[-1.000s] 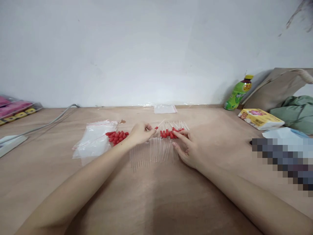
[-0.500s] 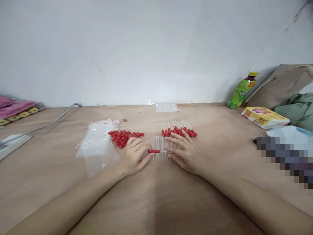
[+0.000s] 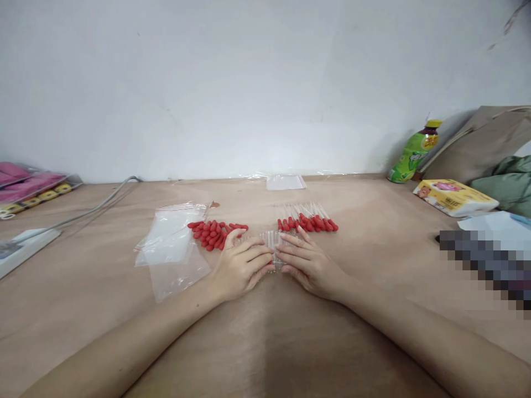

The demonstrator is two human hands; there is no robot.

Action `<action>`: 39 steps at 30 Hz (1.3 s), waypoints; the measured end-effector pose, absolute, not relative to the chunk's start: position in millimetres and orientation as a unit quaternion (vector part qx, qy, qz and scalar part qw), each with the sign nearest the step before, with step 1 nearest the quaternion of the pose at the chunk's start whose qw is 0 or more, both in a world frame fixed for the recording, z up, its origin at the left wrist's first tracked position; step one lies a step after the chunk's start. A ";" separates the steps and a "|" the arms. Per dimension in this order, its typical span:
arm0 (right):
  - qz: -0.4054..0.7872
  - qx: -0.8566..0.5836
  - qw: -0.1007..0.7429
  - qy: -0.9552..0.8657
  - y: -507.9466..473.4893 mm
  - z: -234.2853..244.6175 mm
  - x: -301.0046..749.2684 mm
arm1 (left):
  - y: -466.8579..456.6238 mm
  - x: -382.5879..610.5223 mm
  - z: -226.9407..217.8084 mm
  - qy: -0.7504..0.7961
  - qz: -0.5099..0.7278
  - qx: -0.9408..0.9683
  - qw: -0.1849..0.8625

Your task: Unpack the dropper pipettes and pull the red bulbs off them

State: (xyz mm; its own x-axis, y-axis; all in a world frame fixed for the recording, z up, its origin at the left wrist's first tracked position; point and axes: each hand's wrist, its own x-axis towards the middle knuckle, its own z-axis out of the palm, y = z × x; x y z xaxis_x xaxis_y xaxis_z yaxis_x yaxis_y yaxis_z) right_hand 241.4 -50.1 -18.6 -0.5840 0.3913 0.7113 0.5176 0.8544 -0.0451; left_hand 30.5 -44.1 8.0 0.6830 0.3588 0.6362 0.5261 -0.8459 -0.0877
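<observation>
My left hand (image 3: 244, 265) is closed on a red rubber bulb, of which only a bit shows at the fingertips. My right hand (image 3: 309, 262) faces it almost tip to tip, its fingers pinched on a thin clear dropper tube whose short visible stretch runs between both hands. Under and behind the fingers lies a row of clear dropper tubes (image 3: 270, 239), partly hidden. Beyond my left hand is a pile of loose red rubber bulbs (image 3: 209, 233). Past my right hand lie several droppers with red bulbs fitted (image 3: 315, 222), their clear tips pointing to the wall.
Clear zip bags (image 3: 176, 235) lie left of the bulbs, another bag (image 3: 285, 182) by the wall. A green bottle (image 3: 415, 155), a yellow tissue pack (image 3: 454, 197) and a blurred dark object (image 3: 481, 260) are at right. A grey cable (image 3: 95, 207) and white power strip (image 3: 33, 251) are at left.
My hands have come together, the left moving right towards the right hand. The red bulb that showed between them is now nearly covered by my left fingers. The view has shifted slightly.
</observation>
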 end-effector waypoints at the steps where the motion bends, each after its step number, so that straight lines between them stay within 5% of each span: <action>1: -0.081 -0.243 0.382 -0.888 -49.6 -19.6 241.1 | -44.6 30.4 8.5 -0.243 -0.308 -0.911 0.130; 24: -0.170 -0.148 0.373 -0.900 -58.1 -9.3 259.1 | -50.9 27.3 25.8 -0.236 -0.205 -0.946 0.088; 30: -0.148 -0.304 0.440 -0.832 -45.7 -18.7 274.5 | -19.7 -7.8 33.2 -0.381 -0.246 -0.889 0.072; 39: -0.099 -0.417 0.397 -0.812 -44.3 -21.3 266.6 | 8.5 -33.1 35.7 -0.503 -0.272 -0.816 0.083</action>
State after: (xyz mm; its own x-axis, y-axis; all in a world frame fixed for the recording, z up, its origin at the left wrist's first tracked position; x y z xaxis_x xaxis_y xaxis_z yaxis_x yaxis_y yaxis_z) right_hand 266.6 -44.3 -21.3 -0.3381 0.5981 0.7266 0.7548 0.6335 -0.1702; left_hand -33.1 8.5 35.7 0.3450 0.7760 0.5279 0.8663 -0.4798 0.1390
